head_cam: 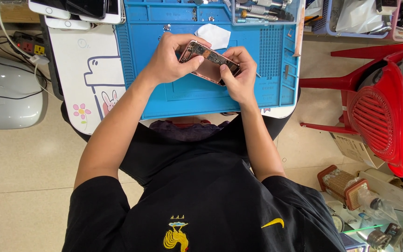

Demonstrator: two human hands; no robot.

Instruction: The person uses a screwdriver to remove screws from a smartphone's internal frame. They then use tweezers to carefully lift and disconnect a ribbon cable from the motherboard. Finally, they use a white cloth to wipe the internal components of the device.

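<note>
Head view: opened rose-gold phone (209, 62) held above blue repair mat (201, 95), toward 12 o'clock. Left hand (171, 58) gripping its upper edge, right hand (239, 74) pinching its lower corner. Likely light, stiff, fragile inside; best held by frame edges.

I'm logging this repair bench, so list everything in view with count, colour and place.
opened phone: one, rose-gold shell with its insides showing, held over the mat
work mat: one, blue, on the table
white cloth: one, on the mat behind the phone
phones: several, white, at the table's top left
chair: one, red, on the right
power strip: one, dark, on the floor at left
left hand: grips the phone's left end
right hand: grips its right end
</note>
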